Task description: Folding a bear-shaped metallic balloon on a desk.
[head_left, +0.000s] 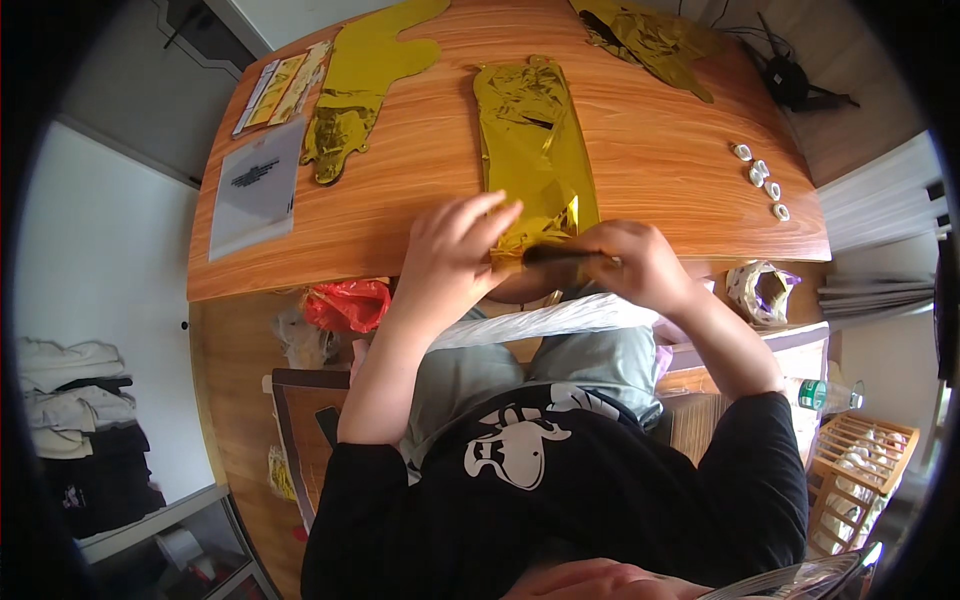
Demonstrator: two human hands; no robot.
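right hand (640,262): fingers closed around dark marker (560,254) | left hand (455,250): fingers spread flat, pressing gold foil balloon (530,140) | on wooden table (660,150)

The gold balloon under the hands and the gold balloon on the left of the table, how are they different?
The middle gold balloon is a straight strip; the left gold balloon is curvy with bumps. The middle one lies under the left hand and beside the right hand, which holds a dark stick; the left one lies untouched. Both are flat, shiny, crinkled foil on the wooden table.
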